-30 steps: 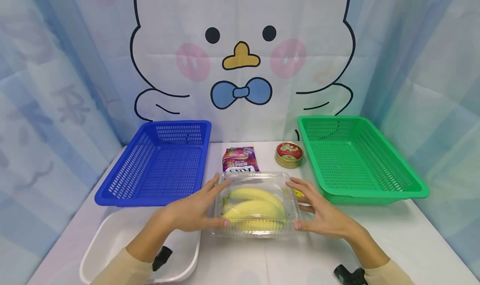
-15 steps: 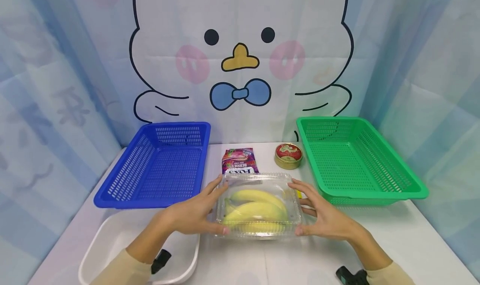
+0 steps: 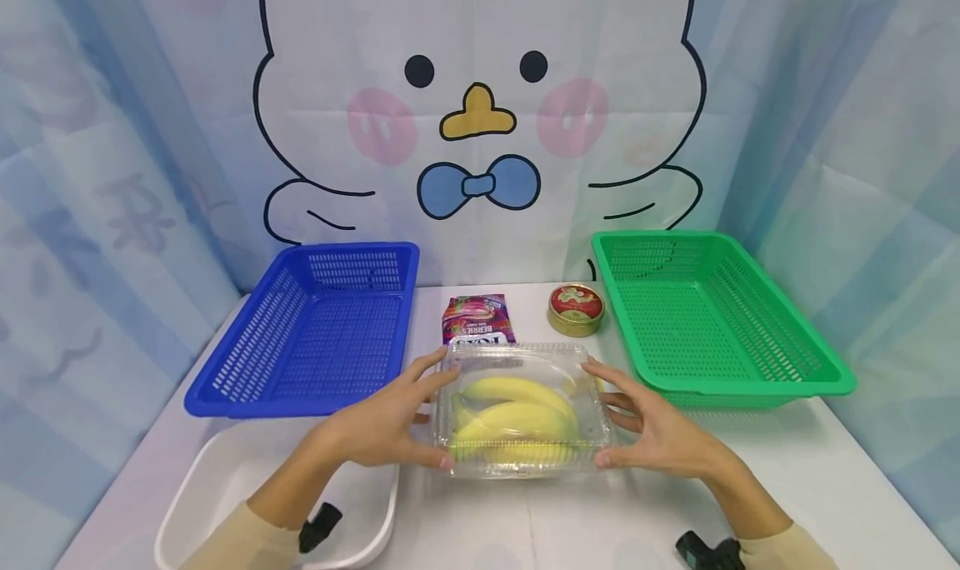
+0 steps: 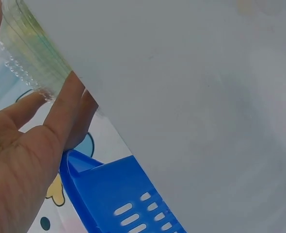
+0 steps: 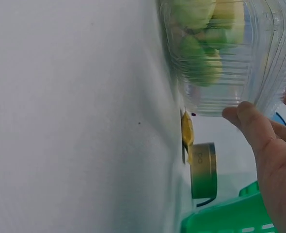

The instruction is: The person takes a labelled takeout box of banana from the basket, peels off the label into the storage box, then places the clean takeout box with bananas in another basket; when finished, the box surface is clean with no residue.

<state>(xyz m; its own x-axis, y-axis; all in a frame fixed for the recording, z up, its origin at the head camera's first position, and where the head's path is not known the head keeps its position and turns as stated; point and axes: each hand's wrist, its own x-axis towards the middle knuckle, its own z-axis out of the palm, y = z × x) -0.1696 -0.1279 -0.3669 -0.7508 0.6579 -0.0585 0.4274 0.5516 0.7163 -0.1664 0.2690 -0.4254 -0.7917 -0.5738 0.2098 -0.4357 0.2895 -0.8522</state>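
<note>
A clear plastic clamshell box (image 3: 525,356) stands in the middle of the head view, lid down, with yellow-green bananas (image 3: 517,420) showing through it. My left hand (image 3: 382,424) grips its left side, thumb at the near corner and fingers toward the far one. On the opposite side my right hand (image 3: 652,432) holds it in the same way. In the left wrist view the fingers (image 4: 65,104) reach the box's edge (image 4: 31,63). Fingertips meet the ribbed side wall (image 5: 215,92) in the right wrist view. The box's underside is hidden from the head view.
A blue basket (image 3: 300,407) stands back left, a green basket (image 3: 750,384) back right. Behind the box lie a purple berries candy packet (image 3: 478,318) and a red-topped gold tin (image 3: 576,310). A yellow packet (image 5: 187,131) lies near the tin. A white tub (image 3: 386,528) sits front left.
The box of bananas has shifted slightly to the right, with both hands on it. The yellow packet beside it is now more covered in the head view.
</note>
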